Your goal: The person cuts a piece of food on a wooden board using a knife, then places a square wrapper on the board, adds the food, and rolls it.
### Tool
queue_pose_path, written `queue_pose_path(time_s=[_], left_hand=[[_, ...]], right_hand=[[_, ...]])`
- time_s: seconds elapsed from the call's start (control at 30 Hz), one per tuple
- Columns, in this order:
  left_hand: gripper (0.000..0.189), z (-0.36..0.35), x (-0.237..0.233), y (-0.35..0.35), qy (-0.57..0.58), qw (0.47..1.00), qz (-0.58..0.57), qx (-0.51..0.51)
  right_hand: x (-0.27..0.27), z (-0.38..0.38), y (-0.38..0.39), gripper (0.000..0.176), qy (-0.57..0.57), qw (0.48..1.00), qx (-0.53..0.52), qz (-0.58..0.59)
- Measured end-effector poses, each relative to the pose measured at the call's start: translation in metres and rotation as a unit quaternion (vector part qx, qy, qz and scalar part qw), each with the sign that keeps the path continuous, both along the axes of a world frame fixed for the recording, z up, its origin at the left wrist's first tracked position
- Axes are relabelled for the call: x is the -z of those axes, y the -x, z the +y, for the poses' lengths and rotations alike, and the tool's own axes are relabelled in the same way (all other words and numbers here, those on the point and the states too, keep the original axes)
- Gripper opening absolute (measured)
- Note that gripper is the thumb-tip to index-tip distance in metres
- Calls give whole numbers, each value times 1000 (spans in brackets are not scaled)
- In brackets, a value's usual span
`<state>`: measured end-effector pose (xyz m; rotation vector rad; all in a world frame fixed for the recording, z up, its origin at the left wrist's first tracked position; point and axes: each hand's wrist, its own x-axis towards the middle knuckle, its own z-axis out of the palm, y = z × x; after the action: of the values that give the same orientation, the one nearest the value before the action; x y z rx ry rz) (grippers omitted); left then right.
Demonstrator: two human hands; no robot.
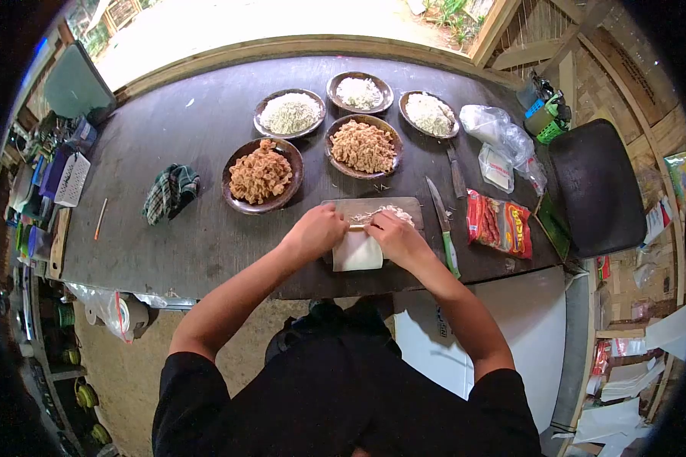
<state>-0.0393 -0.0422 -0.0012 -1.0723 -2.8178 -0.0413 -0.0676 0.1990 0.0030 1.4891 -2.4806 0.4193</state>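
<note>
On a board [396, 204] near the table's front edge lies a flat white sheet [358, 255]. My left hand [322, 229] is closed at the left end of the sheet's far edge, where a thin pale roll [357, 227] shows between my hands. My right hand [392, 234] pinches the other end of that edge. Whitish shreds [392, 215] lie on the board just beyond my right hand. A green-handled knife [443, 228] rests to the right of the board. What lies under my fingertips is hidden.
Bowls of brown pieces [261, 175] [363, 147] and plates of pale shreds [290, 113] [359, 92] [428, 114] stand beyond the board. A red packet [499, 225], plastic bags [499, 133] and a second knife [456, 171] are right; a checked cloth [171, 193] is left.
</note>
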Motion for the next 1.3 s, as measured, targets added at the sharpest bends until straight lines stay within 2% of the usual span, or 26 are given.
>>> queue_pose_path(time_s=[0.1,0.23,0.3,0.47,0.6,0.67,0.8,0.87,1.0,1.1,1.17,1.2,1.27,1.3], left_hand=[[14,6,-7,-12,20,1000,4,-6],[10,7,5,-8,-58,997,-7,-59],[10,6,8,-1,-88,993,-9,-73],[7,8,-15,7,-148,966,-133,-165],[8,4,-5,18,-143,970,-157,-116],[9,3,10,17,-170,978,-103,-63],[9,3,7,-2,-150,985,-73,-32],[10,6,-1,-13,-68,997,-30,-26],[11,16,-8,-22,-5,999,-24,-39],[12,18,-6,-15,-16,995,-61,-78],[13,20,-8,-7,-69,986,-92,-120],[13,19,-6,-6,-69,986,-92,-120],[14,16,-3,-6,-165,977,-73,-111],[14,15,-3,-5,-164,977,-74,-112]], right_hand=[[6,-3,-4,13,36,998,38,-17],[6,-7,0,14,52,996,57,-47],[4,-10,3,13,21,993,83,-82],[5,-10,13,9,37,993,70,-93],[6,-8,5,6,40,996,50,-61],[6,-5,2,7,41,997,41,-42],[3,-2,-8,8,38,999,12,23],[2,1,-13,9,36,999,8,25],[1,2,-15,9,43,999,12,13],[9,1,-7,7,28,999,25,-1],[10,-1,-2,6,24,999,33,-29],[9,-2,-2,5,19,997,42,-60],[5,-4,-3,5,22,996,53,-69],[4,-5,-4,5,25,995,64,-78]])
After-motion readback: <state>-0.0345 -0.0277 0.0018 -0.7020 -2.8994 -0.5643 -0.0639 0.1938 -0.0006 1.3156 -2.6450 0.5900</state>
